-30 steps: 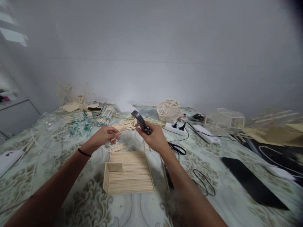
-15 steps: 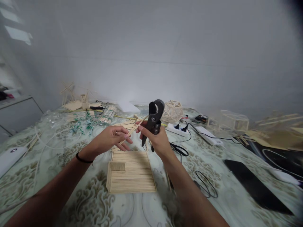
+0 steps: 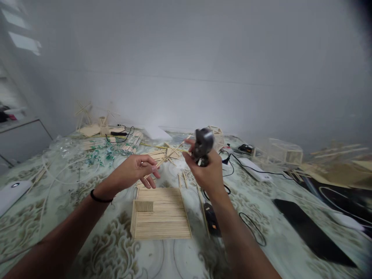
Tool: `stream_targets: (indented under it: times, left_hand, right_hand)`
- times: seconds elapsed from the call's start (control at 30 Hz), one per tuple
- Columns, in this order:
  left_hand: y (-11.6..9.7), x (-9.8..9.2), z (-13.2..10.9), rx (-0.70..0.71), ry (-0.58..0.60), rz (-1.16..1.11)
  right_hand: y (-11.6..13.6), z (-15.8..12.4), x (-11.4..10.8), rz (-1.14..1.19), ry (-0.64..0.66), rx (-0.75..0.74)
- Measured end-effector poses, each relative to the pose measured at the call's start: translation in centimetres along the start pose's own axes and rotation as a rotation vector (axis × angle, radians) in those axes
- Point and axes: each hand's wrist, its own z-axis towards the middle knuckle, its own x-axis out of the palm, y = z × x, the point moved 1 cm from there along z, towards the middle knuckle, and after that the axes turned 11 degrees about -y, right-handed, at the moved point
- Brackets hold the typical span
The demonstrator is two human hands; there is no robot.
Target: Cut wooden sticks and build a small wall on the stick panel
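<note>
My left hand (image 3: 138,171) is at centre left, with a thin wooden stick (image 3: 176,150) running up to the right from between its thumb and fingers. Its other fingers are loosely spread. My right hand (image 3: 207,168) is wrapped round a dark pipe cutter (image 3: 203,142), which is blurred and points away from me. Just below the left hand lies a panel of wooden sticks (image 3: 162,217), with a small upright stick wall (image 3: 144,206) at its left side. Loose sticks (image 3: 157,155) lie behind the left hand, and two short pieces (image 3: 185,180) lie behind the panel.
A black object with an orange mark (image 3: 213,221) lies beside my right forearm. A black phone-like slab (image 3: 312,230), cables and a white power strip (image 3: 255,169) are on the right. Stick frames (image 3: 286,151) stand behind. Green-tipped sticks and plastic bags (image 3: 107,149) are at the back left.
My right hand has moved right with the pipe cutter, away from the stick and my left hand, and the cutter has turned. The left hand has barely moved.
</note>
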Motion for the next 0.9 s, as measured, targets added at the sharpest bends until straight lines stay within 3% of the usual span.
stream_targets:
  times: [0.07,0.13,0.27,0.37,0.5,0.57,0.63,0.9]
  left_hand:
    - [-0.1,0.1,-0.2,-0.004,0.034,-0.017]
    - [-0.1,0.2,-0.4,-0.009,0.087,-0.047]
    - [0.3,-0.4,-0.2,-0.026,0.125,-0.097]
    - [0.5,-0.8,0.3,0.009,0.090,-0.145]
    - [0.9,-0.4,0.5,0.081,-0.029,-0.087]
    - [1.1,0.1,0.5,0.094,-0.050,-0.034]
    - [1.3,0.7,0.5,0.079,-0.029,-0.023]
    - [1.9,1.4,0.5,0.033,0.073,-0.079]
  right_hand:
    - [0.0,-0.1,0.0,-0.060,0.113,-0.217]
    - [0.0,-0.4,0.3,-0.069,0.191,-0.343]
    - [-0.3,-0.7,0.6,-0.122,0.239,-0.375]
    - [-0.2,-0.6,0.6,-0.093,0.221,-0.199]
    - [0.4,-1.2,1.4,0.150,0.158,0.393]
    - [0.8,-1.7,2.1,0.321,0.164,0.620]
    - [1.2,-2.1,2.7,0.447,0.184,0.712]
    - [1.5,-2.6,3.5,0.648,0.162,0.838]
